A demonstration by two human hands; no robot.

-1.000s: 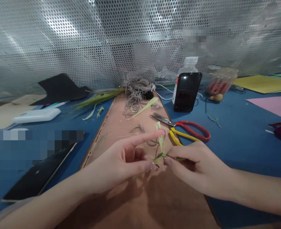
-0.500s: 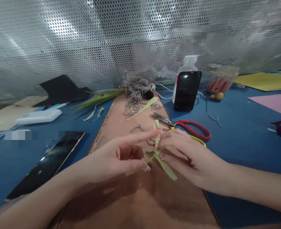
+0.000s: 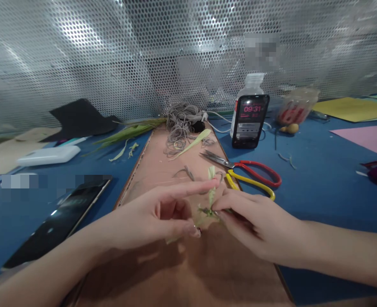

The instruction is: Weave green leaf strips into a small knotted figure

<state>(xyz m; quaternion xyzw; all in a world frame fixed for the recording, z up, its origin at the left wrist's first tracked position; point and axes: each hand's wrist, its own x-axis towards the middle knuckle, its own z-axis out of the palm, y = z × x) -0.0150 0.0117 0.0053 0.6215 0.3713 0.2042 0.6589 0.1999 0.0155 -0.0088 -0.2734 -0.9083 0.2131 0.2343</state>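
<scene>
A small knotted piece of pale green leaf strips (image 3: 211, 197) is between my hands, above the brown board. My left hand (image 3: 163, 211) has its index finger stretched against the upright strip; the other fingers curl in toward the thumb. A strip end shows under that thumb, so it seems to hold the piece's left side. Thumb and fingertips of my right hand (image 3: 255, 221) pinch the piece close to its central knot, hiding its right part. Just beyond the right hand lie scissors (image 3: 255, 170) with one red and one yellow handle, blades open.
On the brown board (image 3: 150, 157) are a tangle of grey cord (image 3: 184, 119) and a loose leaf strip (image 3: 193, 143). A phone (image 3: 250, 121) leans on a bottle (image 3: 254, 81). Another phone (image 3: 60, 217) lies at left. Green leaves (image 3: 131, 132) and coloured paper (image 3: 355, 108) are farther back.
My right hand has moved down and closed into a pinch near the knot, uncovering the yellow scissor handle. My left hand has barely moved. The leaning phone's screen has lit up.
</scene>
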